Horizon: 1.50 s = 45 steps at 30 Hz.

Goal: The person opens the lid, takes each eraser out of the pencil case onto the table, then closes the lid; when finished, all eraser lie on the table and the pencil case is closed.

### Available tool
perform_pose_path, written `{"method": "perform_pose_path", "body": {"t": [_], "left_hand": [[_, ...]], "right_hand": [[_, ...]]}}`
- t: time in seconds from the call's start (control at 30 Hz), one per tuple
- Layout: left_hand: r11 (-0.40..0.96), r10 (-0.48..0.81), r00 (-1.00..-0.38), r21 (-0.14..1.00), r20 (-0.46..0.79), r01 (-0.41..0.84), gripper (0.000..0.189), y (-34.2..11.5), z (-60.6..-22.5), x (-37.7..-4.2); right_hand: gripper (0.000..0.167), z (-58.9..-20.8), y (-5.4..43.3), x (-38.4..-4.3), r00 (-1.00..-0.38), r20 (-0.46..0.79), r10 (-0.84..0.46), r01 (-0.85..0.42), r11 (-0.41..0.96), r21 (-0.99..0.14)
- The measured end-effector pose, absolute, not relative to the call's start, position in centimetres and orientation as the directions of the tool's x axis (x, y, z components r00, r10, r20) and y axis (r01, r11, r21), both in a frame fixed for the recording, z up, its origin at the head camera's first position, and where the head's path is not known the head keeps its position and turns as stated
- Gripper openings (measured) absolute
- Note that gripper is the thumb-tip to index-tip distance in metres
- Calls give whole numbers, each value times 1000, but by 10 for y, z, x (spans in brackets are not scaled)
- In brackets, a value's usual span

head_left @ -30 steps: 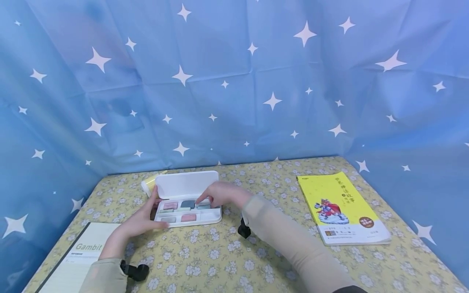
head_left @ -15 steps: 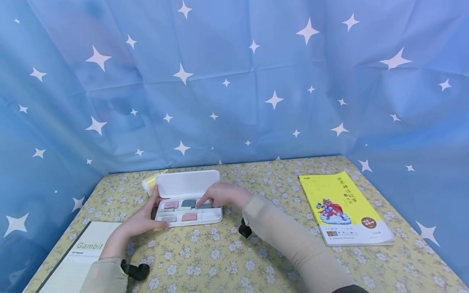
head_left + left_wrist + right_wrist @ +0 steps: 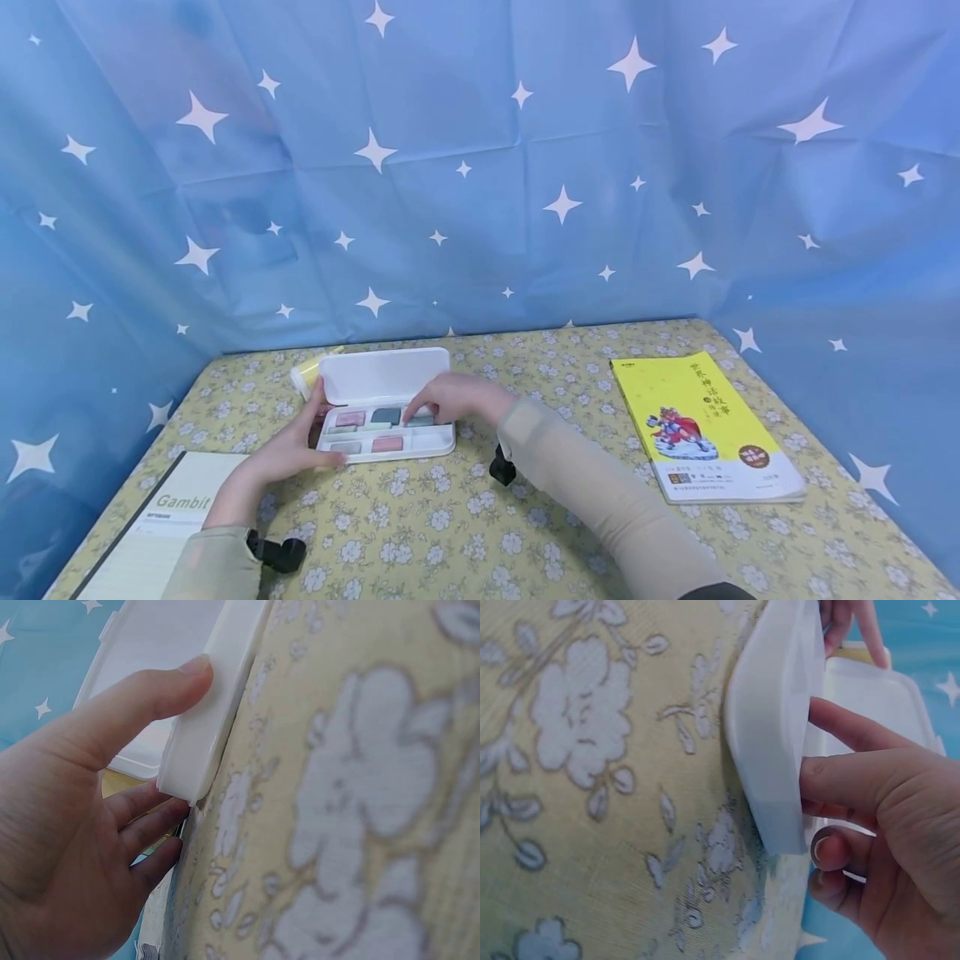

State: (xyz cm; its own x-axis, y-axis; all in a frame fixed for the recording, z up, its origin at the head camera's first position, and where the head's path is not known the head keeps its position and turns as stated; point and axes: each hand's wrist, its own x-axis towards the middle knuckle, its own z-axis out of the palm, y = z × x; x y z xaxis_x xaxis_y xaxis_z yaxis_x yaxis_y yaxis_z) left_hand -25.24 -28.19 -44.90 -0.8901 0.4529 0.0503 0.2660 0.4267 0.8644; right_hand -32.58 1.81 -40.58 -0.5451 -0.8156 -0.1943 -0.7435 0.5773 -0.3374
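White case [image 3: 429,439]: long axis parallel to far edge of flowered table [image 3: 525,517], lid [image 3: 384,375] opened backward. Left hand [image 3: 288,450], spread, grips left end; right hand [image 3: 453,397] half-curled inside, grasp hidden. Starry curtain [image 3: 480,217] behind.

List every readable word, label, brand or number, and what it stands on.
"Gambit": pale rectangular paper notebook.
"NOTEBOOK": same notebook, smaller print.
"世界神话故事": yellow-and-white paperback book.
Both covers' remaining print: too small to read.
Open white plastic case: none readable.

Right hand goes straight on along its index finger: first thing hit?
Likely the inside of the white case, beside the dark block; depth is unclear, so the right hand may already touch.
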Motion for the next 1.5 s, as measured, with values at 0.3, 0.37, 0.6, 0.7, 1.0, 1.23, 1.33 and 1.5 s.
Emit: {"method": "perform_pose_path", "body": {"t": [0.3, 0.37, 0.6, 0.7, 1.0, 1.23, 1.33, 1.5], "left_hand": [[439, 458, -888, 860, 35, 260, 126, -279, -444, -254], [441, 459, -888, 858, 35, 262, 126, -279, -443, -254], [447, 460, -887, 854, 34, 265, 126, -281, -443, -253], [443, 459, -888, 858, 30, 258, 126, -280, -445, -254], [433, 468, -883, 863, 32, 261, 126, -279, -446, -254], [482, 434, -900, 837, 28, 258, 126, -280, -443, -249], [494, 424, -905, 832, 24, 253, 127, -280, -442, -247], [502, 419, -908, 827, 23, 252, 127, -281, -441, -246]], "right_hand": [[56, -396, 27, -327, -575, -198, -794, -702, 602, -379], [54, -392, 30, -328, -572, -193, -797, -709, 599, -372], [48, -382, 41, -327, -586, -193, -787, -676, 606, -418], [48, -382, 46, -327, -604, -184, -775, -658, 615, -434], [46, -379, 56, -320, -624, -149, -767, -641, 611, -464], [44, -382, 70, -312, -657, -89, -748, -604, 594, -532], [45, -385, 76, -309, -685, -73, -724, -562, 591, -579], [47, -388, 89, -303, -735, -41, -677, -506, 588, -631]]}}
